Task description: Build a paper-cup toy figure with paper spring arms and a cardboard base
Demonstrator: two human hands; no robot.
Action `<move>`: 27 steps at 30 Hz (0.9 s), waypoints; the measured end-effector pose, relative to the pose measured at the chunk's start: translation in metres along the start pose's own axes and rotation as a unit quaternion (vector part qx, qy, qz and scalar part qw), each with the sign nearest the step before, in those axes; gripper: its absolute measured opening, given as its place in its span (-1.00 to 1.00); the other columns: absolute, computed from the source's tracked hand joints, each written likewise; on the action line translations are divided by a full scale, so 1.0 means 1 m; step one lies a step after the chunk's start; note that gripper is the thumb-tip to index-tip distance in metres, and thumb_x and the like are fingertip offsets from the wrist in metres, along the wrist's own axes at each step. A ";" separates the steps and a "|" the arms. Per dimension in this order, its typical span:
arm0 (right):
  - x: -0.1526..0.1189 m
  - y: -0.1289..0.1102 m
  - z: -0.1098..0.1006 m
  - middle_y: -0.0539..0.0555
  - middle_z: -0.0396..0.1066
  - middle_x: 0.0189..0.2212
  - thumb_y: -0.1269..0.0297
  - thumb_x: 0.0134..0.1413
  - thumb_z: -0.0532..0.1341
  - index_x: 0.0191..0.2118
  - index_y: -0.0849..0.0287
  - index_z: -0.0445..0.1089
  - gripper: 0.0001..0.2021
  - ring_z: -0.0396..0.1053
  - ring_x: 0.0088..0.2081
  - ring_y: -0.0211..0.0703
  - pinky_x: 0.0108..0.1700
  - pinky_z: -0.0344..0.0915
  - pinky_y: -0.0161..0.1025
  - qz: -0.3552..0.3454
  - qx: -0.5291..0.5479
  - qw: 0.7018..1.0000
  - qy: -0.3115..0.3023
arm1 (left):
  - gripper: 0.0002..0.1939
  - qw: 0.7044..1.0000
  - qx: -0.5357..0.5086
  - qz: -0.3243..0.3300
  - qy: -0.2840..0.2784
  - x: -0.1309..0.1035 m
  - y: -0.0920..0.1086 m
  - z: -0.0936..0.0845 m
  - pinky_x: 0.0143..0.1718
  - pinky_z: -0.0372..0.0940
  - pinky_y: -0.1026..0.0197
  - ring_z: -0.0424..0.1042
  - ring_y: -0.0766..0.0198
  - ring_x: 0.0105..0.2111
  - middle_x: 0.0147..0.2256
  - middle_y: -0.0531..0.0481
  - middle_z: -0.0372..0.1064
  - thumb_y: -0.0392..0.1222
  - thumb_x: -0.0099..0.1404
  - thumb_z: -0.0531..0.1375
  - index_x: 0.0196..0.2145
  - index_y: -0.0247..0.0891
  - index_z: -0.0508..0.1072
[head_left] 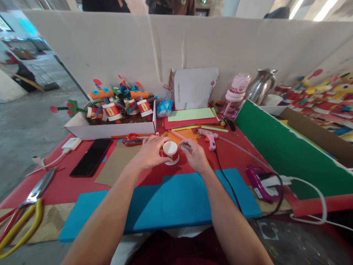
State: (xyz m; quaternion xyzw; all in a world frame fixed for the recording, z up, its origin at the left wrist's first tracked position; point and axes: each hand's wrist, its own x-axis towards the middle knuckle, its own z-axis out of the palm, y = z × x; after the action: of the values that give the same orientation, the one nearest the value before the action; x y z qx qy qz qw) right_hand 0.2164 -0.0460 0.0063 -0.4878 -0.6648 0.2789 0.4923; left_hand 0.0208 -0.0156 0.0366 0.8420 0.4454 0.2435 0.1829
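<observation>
My left hand (153, 151) is wrapped round the left side of a small red-and-white paper cup (170, 150), which stands upside down with its white base up. Between the thumb and fingers of my right hand (195, 156) is a folded paper spring (185, 147), dark and white in zigzag. Its inner end is close to the cup's right side; whether they touch I cannot tell. Just beyond my right hand lies a pink hot glue gun (209, 137) with a small red light. Red-handled scissors (134, 140) rest beyond my left hand.
A white box (110, 130) of paper-cup figures stands at back left, a green-sided box (284, 147) at right. A black phone (91, 157), large yellow-and-red shears (35, 198), a blue board (149, 206) and a purple power strip (261, 184) with cables lie around the red table.
</observation>
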 end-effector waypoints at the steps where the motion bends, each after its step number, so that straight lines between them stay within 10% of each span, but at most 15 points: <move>1: 0.000 0.000 0.000 0.07 0.45 -0.29 0.35 0.07 0.13 -0.30 0.12 0.35 -0.92 0.40 -0.21 -0.13 -0.08 0.32 -0.17 0.002 0.002 1.000 0.000 | -0.36 1.000 0.003 -0.001 0.000 0.000 0.001 0.000 0.03 0.08 -0.11 0.28 -0.16 -0.01 -0.12 -0.10 0.46 0.04 -0.13 0.40 -0.05 -0.07 0.45; 27: 0.001 0.002 0.004 0.06 0.46 -0.31 0.41 0.08 0.11 -0.30 0.13 0.35 -0.90 0.40 -0.23 -0.15 -0.12 0.32 -0.20 -0.030 -0.036 0.999 -0.001 | -0.57 0.997 0.070 0.012 -0.042 0.000 0.007 -0.004 0.02 0.13 -0.13 0.29 -0.07 -0.01 -0.06 -0.08 0.45 0.06 0.09 0.27 -0.10 -0.14 0.45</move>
State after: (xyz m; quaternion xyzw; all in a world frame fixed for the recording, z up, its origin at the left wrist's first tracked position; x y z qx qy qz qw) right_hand 0.2129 -0.0440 0.0036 -0.4845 -0.6893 0.2403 0.4820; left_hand 0.0238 -0.0192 0.0434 0.8675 0.4428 0.1788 0.1391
